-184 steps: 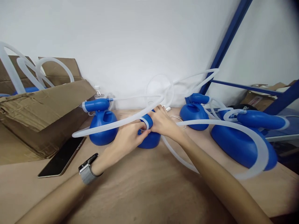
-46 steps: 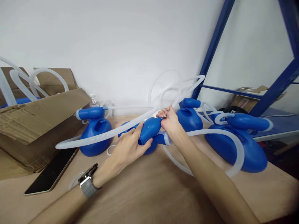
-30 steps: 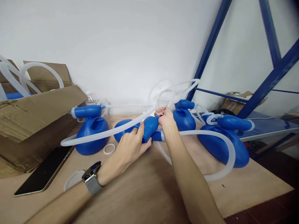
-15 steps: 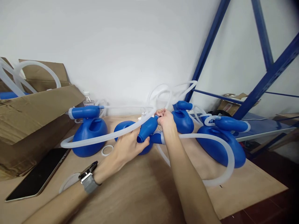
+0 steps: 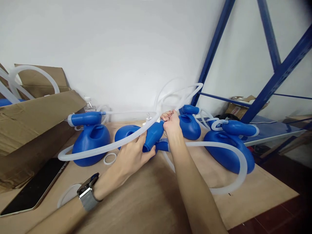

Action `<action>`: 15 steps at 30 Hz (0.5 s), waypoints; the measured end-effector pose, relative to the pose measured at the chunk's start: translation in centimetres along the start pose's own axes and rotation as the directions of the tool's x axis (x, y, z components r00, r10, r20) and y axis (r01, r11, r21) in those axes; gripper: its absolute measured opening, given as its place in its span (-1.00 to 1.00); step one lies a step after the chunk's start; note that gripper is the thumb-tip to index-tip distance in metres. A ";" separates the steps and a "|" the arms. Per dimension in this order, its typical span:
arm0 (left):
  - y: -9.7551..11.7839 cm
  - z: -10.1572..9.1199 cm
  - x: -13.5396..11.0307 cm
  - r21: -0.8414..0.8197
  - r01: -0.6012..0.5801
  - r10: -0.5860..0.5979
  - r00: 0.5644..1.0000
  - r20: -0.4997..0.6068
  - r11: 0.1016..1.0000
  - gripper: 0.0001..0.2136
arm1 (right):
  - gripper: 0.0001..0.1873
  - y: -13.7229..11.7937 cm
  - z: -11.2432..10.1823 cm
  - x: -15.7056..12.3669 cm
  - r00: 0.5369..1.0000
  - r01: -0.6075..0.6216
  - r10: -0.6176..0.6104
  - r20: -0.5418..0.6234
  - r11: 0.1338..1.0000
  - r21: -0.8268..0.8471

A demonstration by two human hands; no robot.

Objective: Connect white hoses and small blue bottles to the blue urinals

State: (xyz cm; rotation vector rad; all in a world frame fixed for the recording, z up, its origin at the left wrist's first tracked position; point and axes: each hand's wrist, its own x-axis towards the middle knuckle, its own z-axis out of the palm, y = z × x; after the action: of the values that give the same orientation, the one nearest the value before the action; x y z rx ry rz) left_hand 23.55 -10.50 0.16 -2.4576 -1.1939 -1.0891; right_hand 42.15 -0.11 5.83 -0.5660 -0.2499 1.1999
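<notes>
No text, brand or number can be read. On the far right, a pale, reddish label on the cardboard box (image 5: 240, 113) is too small and blurred to make out. At the far left, the clear plastic bottle (image 5: 89, 104) bears a faint pinkish band, likewise illegible. The screen of the phone (image 5: 34, 187) on the near left is dark, as is the face of the wristwatch (image 5: 88, 184); neither offers a legible character. A short dark mark (image 5: 229, 194) on the right of the counter (image 5: 263, 198) forms no recognizable letter.
</notes>
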 end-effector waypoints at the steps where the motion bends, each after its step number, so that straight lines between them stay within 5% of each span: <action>1: 0.0 -0.1 0.1 -0.037 0.006 -0.006 1.000 -0.013 0.999 -0.44 | -0.56 0.0 0.2 -0.3 1.000 -0.007 0.007 -0.012 1.000 0.016; 15: 0.5 0.0 0.6 -0.211 0.071 -0.086 0.994 -0.064 0.975 -0.56 | -0.51 0.3 0.7 -0.1 0.998 0.070 -0.069 0.008 0.997 -0.032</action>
State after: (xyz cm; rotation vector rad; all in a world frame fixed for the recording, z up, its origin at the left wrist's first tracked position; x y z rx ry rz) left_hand 24.13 -10.47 0.62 -2.5154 -1.2209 -1.3788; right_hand 41.50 0.14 6.27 -0.5767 -0.2927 1.1324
